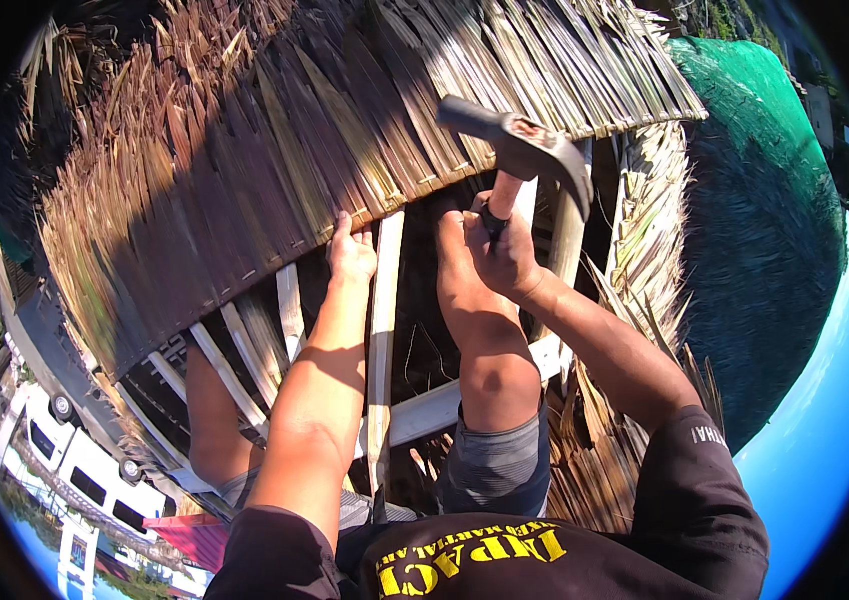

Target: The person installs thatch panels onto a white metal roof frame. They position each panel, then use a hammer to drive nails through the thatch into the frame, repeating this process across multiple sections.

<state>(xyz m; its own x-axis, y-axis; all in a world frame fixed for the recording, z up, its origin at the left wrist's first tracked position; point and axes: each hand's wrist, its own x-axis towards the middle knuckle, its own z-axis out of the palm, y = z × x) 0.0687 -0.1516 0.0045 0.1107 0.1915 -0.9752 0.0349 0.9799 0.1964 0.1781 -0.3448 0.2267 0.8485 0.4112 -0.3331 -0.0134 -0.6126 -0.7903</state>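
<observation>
Right hand [510, 255]: fingers wrapped snug around a hammer handle, no gap that I can see.
Hammer [536, 155]: claw type, dark head, sitting above the right fist and in front of the lower edge of the thatch panel [274, 150]. Kinda blurry, so can't tell if it touches the leaves.
Left hand [352, 258]: up at the panel's lower edge, one finger reaching onto it, the rest bent. Can't tell if they're pinching anything.
Thatch: long brown leaves laid side by side, dark shade on much of it, bright sun toward the upper right.
Wood: pale strips [382, 340] run down from under the edge, with a pale crossbar [426, 415] behind one.
Legs: bare right knee [497, 380] bent up between the strips, gray striped shorts [494, 465].
Shirt: black [644, 555], yellow print on it.
Off right: another thatched roof with a green cover [744, 95], plus blue sky [809, 400].
Lower left: a white van [94, 465] by a road.
</observation>
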